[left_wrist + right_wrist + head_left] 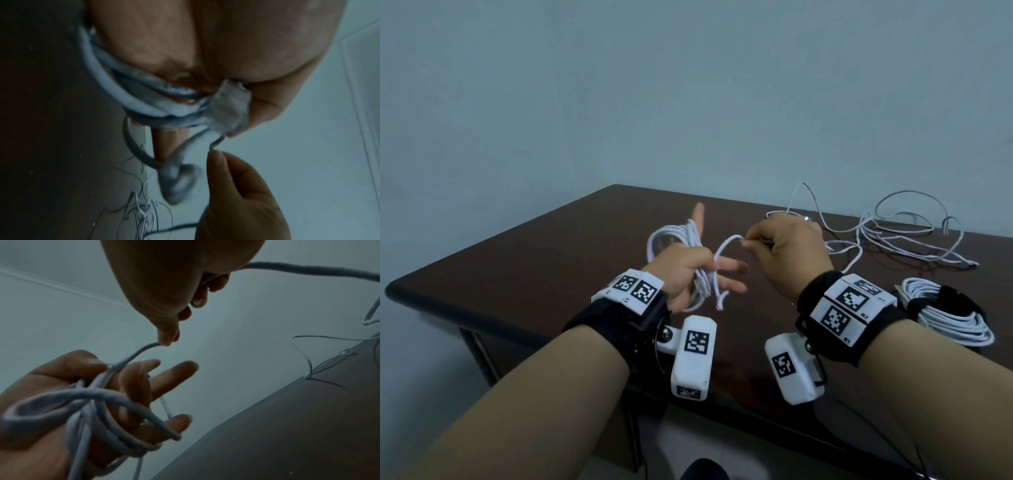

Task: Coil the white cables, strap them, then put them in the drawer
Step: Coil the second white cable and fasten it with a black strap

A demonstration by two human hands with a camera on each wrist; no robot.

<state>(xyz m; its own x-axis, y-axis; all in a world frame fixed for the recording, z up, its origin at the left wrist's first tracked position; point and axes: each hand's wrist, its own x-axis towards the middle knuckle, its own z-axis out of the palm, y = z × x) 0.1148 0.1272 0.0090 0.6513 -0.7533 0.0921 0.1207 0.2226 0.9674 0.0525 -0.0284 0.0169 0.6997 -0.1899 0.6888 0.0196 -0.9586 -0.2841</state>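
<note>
My left hand (709, 274) is raised over the dark brown table (551, 260) and holds a coil of white cable (671, 236). The thumb clamps the coil's strands against the palm while the other fingers stretch out. The left wrist view shows the coil (131, 100) across the palm, with a clear plug (228, 110) beside it. My right hand (748, 242) pinches the free end of the same cable (726, 243) between thumb and forefinger, just right of the left hand. In the right wrist view the pinch (167, 337) sits above the coil (98, 395).
A loose tangle of white cable (893, 236) sprawls over the table's back right. A coiled white cable bound with a black strap (945, 308) lies at the right, just beyond my right wrist. A grey wall stands behind the table.
</note>
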